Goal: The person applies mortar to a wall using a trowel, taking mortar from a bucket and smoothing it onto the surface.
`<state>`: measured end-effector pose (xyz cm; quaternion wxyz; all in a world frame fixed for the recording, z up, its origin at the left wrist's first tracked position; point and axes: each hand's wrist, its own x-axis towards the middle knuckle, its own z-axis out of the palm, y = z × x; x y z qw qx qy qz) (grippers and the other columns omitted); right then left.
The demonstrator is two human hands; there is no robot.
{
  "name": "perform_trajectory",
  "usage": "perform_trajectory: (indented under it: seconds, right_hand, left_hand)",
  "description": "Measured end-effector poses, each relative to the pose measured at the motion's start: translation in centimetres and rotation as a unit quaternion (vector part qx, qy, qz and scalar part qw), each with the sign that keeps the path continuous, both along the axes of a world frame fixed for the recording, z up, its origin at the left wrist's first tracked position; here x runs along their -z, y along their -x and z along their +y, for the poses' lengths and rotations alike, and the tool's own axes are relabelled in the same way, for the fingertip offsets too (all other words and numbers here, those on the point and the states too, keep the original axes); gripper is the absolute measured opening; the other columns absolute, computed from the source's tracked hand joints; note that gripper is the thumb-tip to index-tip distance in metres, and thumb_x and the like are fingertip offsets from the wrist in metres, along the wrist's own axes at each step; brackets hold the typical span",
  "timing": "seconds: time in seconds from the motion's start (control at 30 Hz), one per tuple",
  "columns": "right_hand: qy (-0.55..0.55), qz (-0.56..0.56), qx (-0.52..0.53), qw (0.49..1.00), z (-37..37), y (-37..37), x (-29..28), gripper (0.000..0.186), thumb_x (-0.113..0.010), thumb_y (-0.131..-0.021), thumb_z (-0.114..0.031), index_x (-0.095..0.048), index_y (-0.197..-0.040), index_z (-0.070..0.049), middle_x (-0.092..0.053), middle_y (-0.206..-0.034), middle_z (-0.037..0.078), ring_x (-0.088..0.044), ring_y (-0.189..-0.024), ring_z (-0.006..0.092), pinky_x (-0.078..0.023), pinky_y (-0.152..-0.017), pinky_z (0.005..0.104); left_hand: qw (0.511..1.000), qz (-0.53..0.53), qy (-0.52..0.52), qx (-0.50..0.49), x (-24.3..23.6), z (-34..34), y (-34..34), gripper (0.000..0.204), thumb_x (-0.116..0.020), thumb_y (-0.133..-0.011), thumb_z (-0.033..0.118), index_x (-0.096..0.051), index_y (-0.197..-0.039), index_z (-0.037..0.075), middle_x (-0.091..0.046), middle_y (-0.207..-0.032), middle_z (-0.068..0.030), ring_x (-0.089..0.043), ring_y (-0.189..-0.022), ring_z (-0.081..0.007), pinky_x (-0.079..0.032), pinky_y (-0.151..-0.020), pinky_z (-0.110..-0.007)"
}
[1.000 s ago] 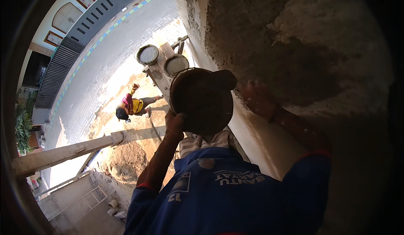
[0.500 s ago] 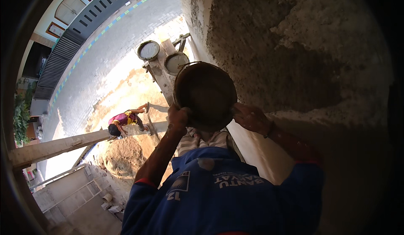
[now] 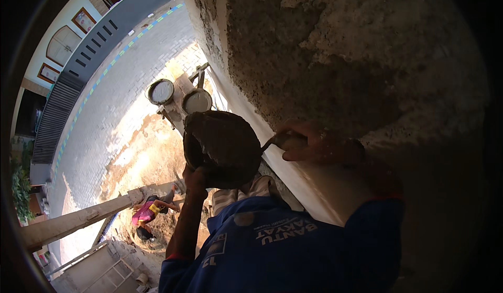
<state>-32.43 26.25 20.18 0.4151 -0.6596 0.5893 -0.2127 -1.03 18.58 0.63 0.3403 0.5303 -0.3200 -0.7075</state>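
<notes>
A dark, mortar-crusted bucket (image 3: 224,151) is held up in front of my body, tipped so that its shadowed inside shows. My left hand (image 3: 196,180) is closed on its near left side. To the right, my right hand (image 3: 322,149) is wrapped round the handle of a trowel (image 3: 269,143), whose thin bent neck reaches the bucket's right edge. The trowel's blade cannot be made out in the dark. Beyond, a bucket of grey wet mix (image 3: 197,101) and another like it (image 3: 161,91) stand on a plank.
A rough, partly plastered wall (image 3: 325,57) rises close on my right. The scaffold plank (image 3: 181,86) runs ahead, high above the ground. Lower left, a person in a maroon top (image 3: 144,214) bends by a sand heap, near a long beam (image 3: 84,217). A paved street (image 3: 120,99) lies beyond.
My right hand has let go of the bucket's right side and now grips a trowel. The bucket has moved left and tilted, still in my left hand. The person below has bent lower.
</notes>
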Motion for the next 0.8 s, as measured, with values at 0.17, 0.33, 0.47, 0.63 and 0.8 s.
perform_trajectory:
  seconds: [0.17,0.33,0.47,0.63,0.8]
  right_hand:
    - [-0.076,0.039,0.270,0.959,0.1,10.8,3.0,0.051,-0.059,-0.089,-0.033,-0.047,-0.129,-0.003,-0.061,-0.100,0.004,-0.060,-0.087,0.0143,-0.048,-0.078,0.0281]
    - [0.091,0.158,0.354,0.917,2.7,17.4,-5.0,0.057,-0.059,-0.090,-0.027,-0.037,-0.140,-0.011,-0.058,-0.108,0.007,-0.057,-0.087,0.0115,-0.047,-0.069,0.0224]
    - [0.014,0.253,0.410,0.876,0.6,10.4,-7.3,0.044,-0.050,-0.096,-0.028,-0.041,-0.137,-0.013,-0.047,-0.128,0.011,-0.055,-0.080,0.0128,-0.051,-0.071,0.0273]
    - [-0.129,-0.148,0.116,0.974,2.9,6.7,4.4,0.047,-0.046,-0.096,-0.026,-0.034,-0.140,-0.016,-0.038,-0.134,0.009,-0.049,-0.107,0.0196,-0.048,-0.083,0.0290]
    - [0.093,0.223,-0.038,0.970,1.3,-0.5,15.7,0.045,-0.048,-0.091,-0.027,-0.041,-0.133,-0.012,-0.048,-0.113,0.010,-0.054,-0.092,0.0217,-0.048,-0.077,0.0309]
  left_hand:
    - [0.998,-0.057,-0.009,0.006,1.1,-0.4,-0.3,0.048,-0.052,-0.067,-0.004,-0.057,-0.115,0.001,-0.064,-0.097,-0.0099,-0.064,-0.080,-0.0215,-0.053,-0.067,-0.031]
    - [0.998,-0.057,-0.001,0.004,1.9,-0.2,-0.3,0.052,-0.052,-0.066,-0.005,-0.055,-0.118,0.000,-0.064,-0.101,-0.0121,-0.064,-0.086,-0.0235,-0.053,-0.072,-0.033]
    - [0.999,-0.031,0.013,0.019,2.1,-0.4,-1.3,0.054,-0.055,-0.068,0.006,-0.052,-0.121,-0.001,-0.063,-0.103,-0.0142,-0.065,-0.085,-0.0248,-0.055,-0.073,-0.035]
    - [0.999,-0.002,0.005,0.040,0.6,-0.9,1.9,0.046,-0.052,-0.070,-0.004,-0.055,-0.116,-0.002,-0.064,-0.100,-0.0137,-0.064,-0.083,-0.0255,-0.053,-0.072,-0.035]
    - [0.998,-0.034,0.031,0.051,-0.8,-1.4,1.9,0.050,-0.055,-0.066,-0.001,-0.054,-0.116,-0.003,-0.064,-0.100,-0.0150,-0.063,-0.088,-0.0262,-0.052,-0.076,-0.036]
